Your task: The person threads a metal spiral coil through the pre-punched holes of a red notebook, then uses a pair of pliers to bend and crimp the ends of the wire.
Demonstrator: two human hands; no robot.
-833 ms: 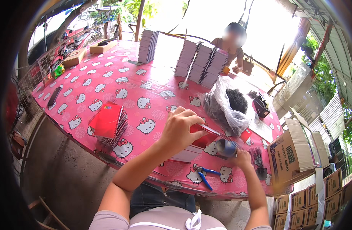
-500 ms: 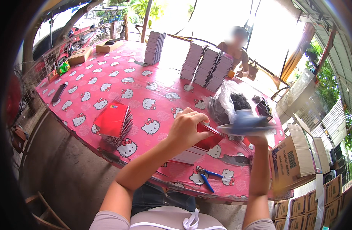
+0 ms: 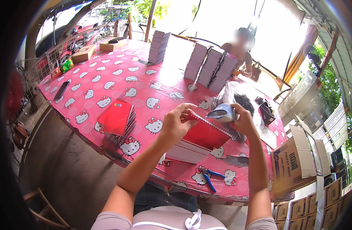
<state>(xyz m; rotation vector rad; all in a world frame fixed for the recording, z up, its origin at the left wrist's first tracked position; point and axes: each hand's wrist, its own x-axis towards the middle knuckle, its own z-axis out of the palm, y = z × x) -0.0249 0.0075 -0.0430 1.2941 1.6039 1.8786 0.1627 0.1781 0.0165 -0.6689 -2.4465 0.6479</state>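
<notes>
The left hand is pinching a red notebook at the left end of its holed edge, while the right hand is grasping a grey-blue handheld device right at that edge (whether the two are touching, I cannot tell). The notebook is lying over a stack of white pages near the front of the pink table. Closer to the body, blue-handled pliers are lying spread; leftward, red notebooks are sitting piled. Beyond the right hand, a plastic bag is holding black coils; farther off, tall notebook stacks are standing before another person.
</notes>
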